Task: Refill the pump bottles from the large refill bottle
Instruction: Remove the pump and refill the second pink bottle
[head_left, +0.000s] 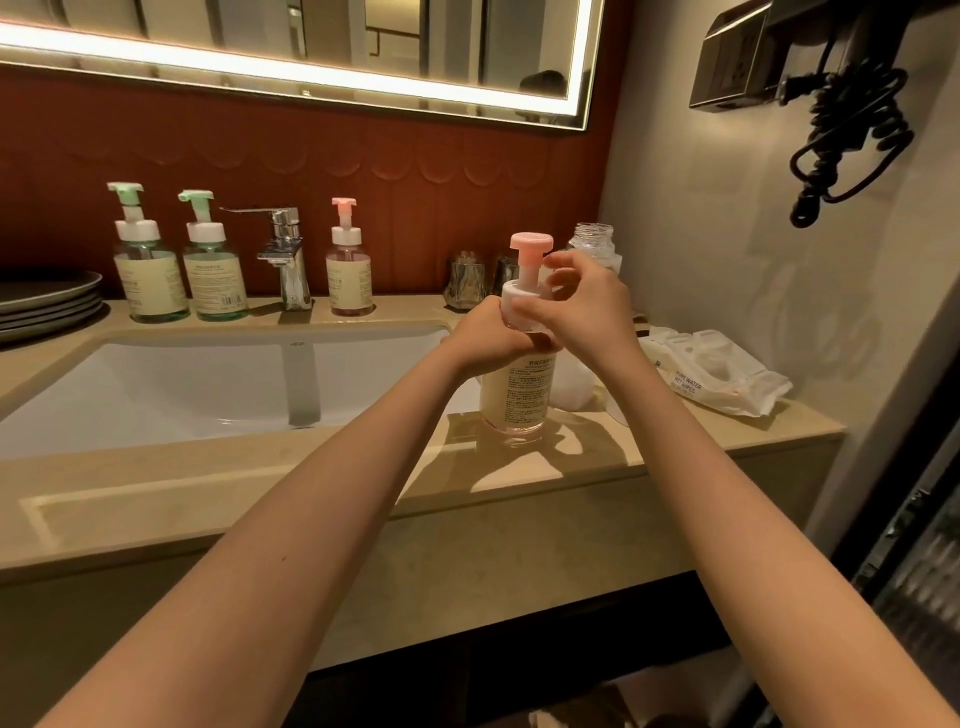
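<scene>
Along the back edge of the beige stone countertop (260, 483), from the left corner: a stack of grey plates (47, 301); a clear bottle with a green pump head (150, 275), with a second green-pump bottle (214, 275) just beside it; a chrome lever faucet (285, 249) over the white undermount basin (208, 384); a small clear bottle with a pink pump head (349, 275); and faceted glass tumblers (464, 280), the right one partly hidden. Above them hangs a mirror (311, 31) with a lit border.

Right of the basin, nearer the front edge, a labelled pink-pump bottle (519, 395) stands upright on the countertop, with pink liquid visible at its base. The left hand (488, 338) reaches in over the basin's right side and wraps its fingers round the bottle's shoulder. The right hand (576, 301) comes from the right, with thumb and fingers curled on the white collar under the pump head. Both hands cover the bottle's neck.

Behind the right hand stands a clear open-necked bottle (592, 236), uncapped, its body mostly hidden. A white pack of wet wipes (717, 369) lies near the right edge. On the right wall hangs a black hair dryer (852, 130) with a coiled cord.
</scene>
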